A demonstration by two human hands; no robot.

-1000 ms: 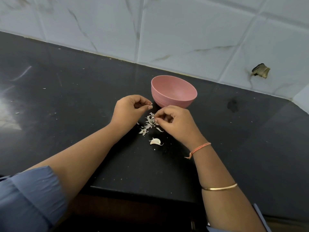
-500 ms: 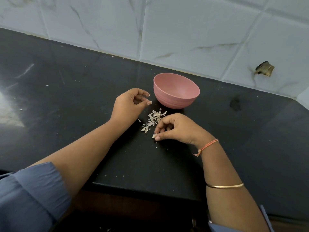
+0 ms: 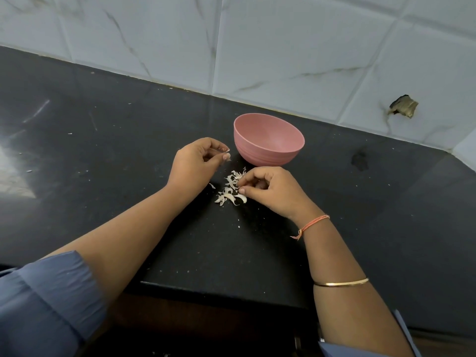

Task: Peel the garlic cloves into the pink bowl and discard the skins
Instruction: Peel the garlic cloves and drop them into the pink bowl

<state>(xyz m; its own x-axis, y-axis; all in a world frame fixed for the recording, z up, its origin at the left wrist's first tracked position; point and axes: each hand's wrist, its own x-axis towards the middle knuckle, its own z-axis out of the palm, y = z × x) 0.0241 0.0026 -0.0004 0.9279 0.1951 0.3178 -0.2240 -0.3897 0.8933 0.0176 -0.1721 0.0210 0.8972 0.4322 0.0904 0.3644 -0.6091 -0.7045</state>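
The pink bowl [image 3: 269, 148] stands on the black counter [image 3: 128, 150] near the wall; the part of its inside that I see holds nothing. A small pile of pale garlic skins [image 3: 228, 190] lies just in front of it. My right hand [image 3: 273, 189] rests at the right edge of the pile, fingers curled, thumb and forefinger pinching a pale curved garlic clove [image 3: 241, 198] that sticks out below the thumb. My left hand [image 3: 197, 164] hovers left of the bowl with its fingers curled in and nothing that I can see between them.
A tiled wall runs behind the counter, with a broken hole [image 3: 403, 106] at the right. The counter's front edge [image 3: 219, 292] lies close under my forearms. Small white flecks are scattered over the dark surface.
My right hand reached down to the lone clove in front of the pile, pinched it, and has drawn it back up against the skins. My left hand stayed put.
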